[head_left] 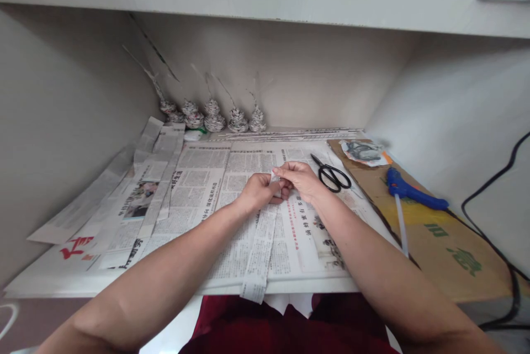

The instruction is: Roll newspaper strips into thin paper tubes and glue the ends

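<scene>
**Pinched at the far end**

Through my feed, left hand (261, 191) and right hand (301, 180) meet, both pinching the newspaper strip (261, 243) at one end, apparently to steady it; its tail overhangs the table (49, 283). Their grip hides any fold from me. Scissors (323, 167) and glue gun (414, 193) lie rightward, blocking nothing.

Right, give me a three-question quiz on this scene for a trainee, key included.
1. True or false: neither the left hand nor the right hand holds the black scissors.
2. The blue glue gun rests on: A) newspaper; B) cardboard; C) the woven pieces.
3. What are both hands holding?

Key: 1. True. 2. B. 3. A printed paper strip.
</scene>
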{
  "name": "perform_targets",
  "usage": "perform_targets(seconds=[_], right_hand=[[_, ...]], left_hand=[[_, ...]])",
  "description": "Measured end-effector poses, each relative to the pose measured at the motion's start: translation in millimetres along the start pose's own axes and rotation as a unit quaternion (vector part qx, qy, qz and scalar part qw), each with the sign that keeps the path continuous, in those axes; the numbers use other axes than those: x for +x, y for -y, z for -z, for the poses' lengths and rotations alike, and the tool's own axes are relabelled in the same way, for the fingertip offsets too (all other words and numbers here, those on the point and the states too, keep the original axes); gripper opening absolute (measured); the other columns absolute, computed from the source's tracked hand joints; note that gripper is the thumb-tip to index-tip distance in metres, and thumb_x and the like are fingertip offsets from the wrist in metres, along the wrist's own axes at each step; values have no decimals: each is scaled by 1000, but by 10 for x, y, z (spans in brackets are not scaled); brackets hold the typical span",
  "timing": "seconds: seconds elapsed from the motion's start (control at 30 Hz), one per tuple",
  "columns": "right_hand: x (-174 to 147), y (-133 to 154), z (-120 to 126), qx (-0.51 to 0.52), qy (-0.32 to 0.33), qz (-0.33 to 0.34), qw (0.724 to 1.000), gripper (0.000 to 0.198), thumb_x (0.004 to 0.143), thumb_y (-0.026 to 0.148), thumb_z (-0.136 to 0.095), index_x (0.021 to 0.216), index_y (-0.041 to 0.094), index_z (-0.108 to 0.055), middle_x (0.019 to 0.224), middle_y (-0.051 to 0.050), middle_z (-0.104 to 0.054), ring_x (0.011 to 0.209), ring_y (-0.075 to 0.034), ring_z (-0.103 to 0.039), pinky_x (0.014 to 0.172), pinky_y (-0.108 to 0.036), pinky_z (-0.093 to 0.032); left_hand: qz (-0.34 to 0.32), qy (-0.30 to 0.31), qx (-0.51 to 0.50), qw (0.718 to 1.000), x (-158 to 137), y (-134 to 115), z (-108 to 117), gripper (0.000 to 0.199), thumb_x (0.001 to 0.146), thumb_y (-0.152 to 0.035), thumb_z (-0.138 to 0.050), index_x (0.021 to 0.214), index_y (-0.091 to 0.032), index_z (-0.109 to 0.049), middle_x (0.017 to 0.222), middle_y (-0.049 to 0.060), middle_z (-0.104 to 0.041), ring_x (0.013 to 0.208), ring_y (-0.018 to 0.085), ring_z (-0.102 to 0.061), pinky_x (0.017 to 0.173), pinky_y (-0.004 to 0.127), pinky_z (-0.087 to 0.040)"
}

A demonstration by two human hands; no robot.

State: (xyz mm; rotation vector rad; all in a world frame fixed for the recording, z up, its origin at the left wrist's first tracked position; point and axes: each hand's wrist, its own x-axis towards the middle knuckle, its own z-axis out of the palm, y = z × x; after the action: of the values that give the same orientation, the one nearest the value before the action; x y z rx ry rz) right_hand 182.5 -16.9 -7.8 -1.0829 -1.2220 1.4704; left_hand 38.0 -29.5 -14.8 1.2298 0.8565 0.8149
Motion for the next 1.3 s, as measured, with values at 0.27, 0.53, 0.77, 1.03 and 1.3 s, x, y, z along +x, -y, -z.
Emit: perform_targets(seconds=[0.27, 0.53, 0.77, 1.03, 1.3], right_hand=[[-55, 87, 22, -27, 58, -5, 998, 34, 68, 45, -72, 80, 15, -61, 47, 1, -58, 36, -15, -55, 35, -25, -43], [-5, 163, 112, -34, -76, 52, 995, 33, 64, 46, -74, 78, 16, -70, 72, -3, -64, 57, -9, -52, 42, -19, -34], [-49, 182, 137, -134, 12, 27, 991, 34, 64, 43, -75, 78, 12, -70, 58, -1, -60, 48, -6, -43, 45, -21, -29], [-17, 153, 139, -74, 1, 28, 997, 27, 63, 31, -76, 85, 15, -73, 72, -3, -66, 55, -7, -49, 47, -21, -30], [-53, 167, 106, -115, 15, 7, 993, 30, 65, 39, -75, 82, 14, -72, 61, -1, -62, 53, -8, -48, 46, -22, -29]], left_hand=[[21, 38, 6, 999, -17, -43, 22, 33, 74, -40, -66, 86, -10, -66, 74, 9, -66, 75, 18, -65, 68, 32, -55], [49, 27, 9, 998, -33, -46, 20, 29, 75, -36, -66, 87, -10, -65, 74, 8, -66, 72, 17, -65, 64, 29, -54], [34, 25, 14, 999, -1, -18, 47, 29, 74, -37, -68, 82, -9, -65, 76, 9, -67, 73, 17, -66, 65, 30, -55], [23, 18, 16, 999, 1, 2, 53, 29, 69, -37, -72, 80, -10, -67, 74, 8, -67, 70, 16, -66, 62, 27, -55], [19, 7, 19, 1000, 13, 7, 51, 27, 70, -36, -71, 76, -10, -67, 71, 7, -66, 68, 16, -65, 62, 27, -55]])
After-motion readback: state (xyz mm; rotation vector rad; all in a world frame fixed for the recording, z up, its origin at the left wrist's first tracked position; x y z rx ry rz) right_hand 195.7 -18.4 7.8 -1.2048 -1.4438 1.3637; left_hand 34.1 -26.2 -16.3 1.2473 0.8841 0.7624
